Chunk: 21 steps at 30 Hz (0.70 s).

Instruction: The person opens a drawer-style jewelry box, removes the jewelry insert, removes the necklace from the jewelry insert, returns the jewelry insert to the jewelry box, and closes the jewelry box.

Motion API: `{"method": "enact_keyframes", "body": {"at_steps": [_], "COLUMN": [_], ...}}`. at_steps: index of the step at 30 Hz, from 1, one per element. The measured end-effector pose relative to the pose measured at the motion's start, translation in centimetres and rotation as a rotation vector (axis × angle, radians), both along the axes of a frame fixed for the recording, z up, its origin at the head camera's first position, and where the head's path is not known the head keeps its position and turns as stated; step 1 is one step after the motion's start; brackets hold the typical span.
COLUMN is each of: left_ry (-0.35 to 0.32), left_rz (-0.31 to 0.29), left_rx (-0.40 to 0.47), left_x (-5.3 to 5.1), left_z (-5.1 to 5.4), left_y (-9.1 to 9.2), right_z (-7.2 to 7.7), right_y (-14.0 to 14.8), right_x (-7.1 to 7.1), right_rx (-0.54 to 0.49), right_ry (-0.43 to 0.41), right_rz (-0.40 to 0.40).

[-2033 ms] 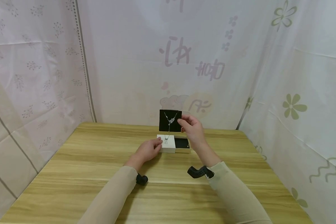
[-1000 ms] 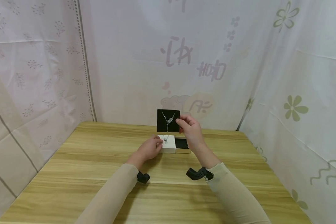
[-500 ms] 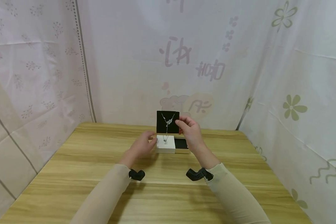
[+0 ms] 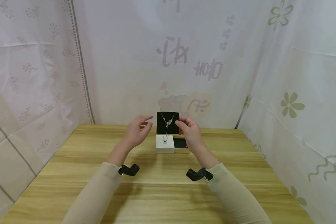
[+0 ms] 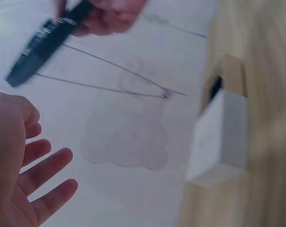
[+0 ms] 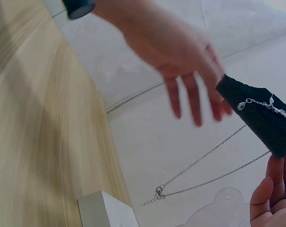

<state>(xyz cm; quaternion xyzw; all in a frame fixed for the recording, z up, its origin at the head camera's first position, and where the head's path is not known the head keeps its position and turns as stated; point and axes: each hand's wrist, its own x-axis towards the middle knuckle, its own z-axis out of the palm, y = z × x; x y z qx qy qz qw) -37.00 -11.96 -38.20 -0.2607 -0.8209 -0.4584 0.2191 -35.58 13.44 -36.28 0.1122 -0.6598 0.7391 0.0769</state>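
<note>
My right hand (image 4: 191, 130) pinches the right edge of a black foam jewelry pad (image 4: 161, 128) between thumb and fingers, holding it upright above the box. A silver necklace (image 4: 168, 122) lies across its face; the chain (image 6: 204, 156) hangs in a long loop below the pad in the right wrist view. To the left of the pad, my left hand (image 4: 137, 132) is raised, fingers loosely spread, holding nothing. Just below stands a white jewelry box sleeve (image 4: 161, 147), its black-lined drawer (image 4: 180, 143) slid partly out to the right.
The box stands toward the far side of a wood-grain table (image 4: 168, 196). Behind it hangs a pale printed curtain (image 4: 123, 77), with more curtain on both sides. A black wrist camera (image 4: 196, 174) sits on each sleeve cuff.
My left hand has let go of the white sleeve, moved left and risen beside the pad. My right hand keeps holding the pad, shifted slightly left and down.
</note>
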Motion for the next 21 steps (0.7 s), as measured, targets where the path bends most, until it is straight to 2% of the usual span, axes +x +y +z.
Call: {"method": "enact_keyframes", "body": {"at_steps": [5, 10, 13, 21], "left_ry": [0.134, 0.233, 0.308, 0.541], "left_rz": [-0.002, -0.024, -0.019, 0.096], "left_rx": [0.048, 0.01, -0.049, -0.3], "left_x": [1.1, 2.3, 2.8, 3.4], "left_z": [2.1, 3.5, 3.8, 3.8], "left_y": [0.3, 1.1, 1.6, 3.3], "right_z": [0.3, 0.4, 0.3, 0.0], "right_y": [0.0, 0.1, 0.1, 0.0], "right_x": [0.0, 0.0, 0.1, 0.3], "right_rx": [-0.008, -0.01, -0.004, -0.01], "right_ry": [0.002, -0.002, 0.004, 0.016], "right_rz": [-0.006, -0.006, 0.003, 0.025]}}
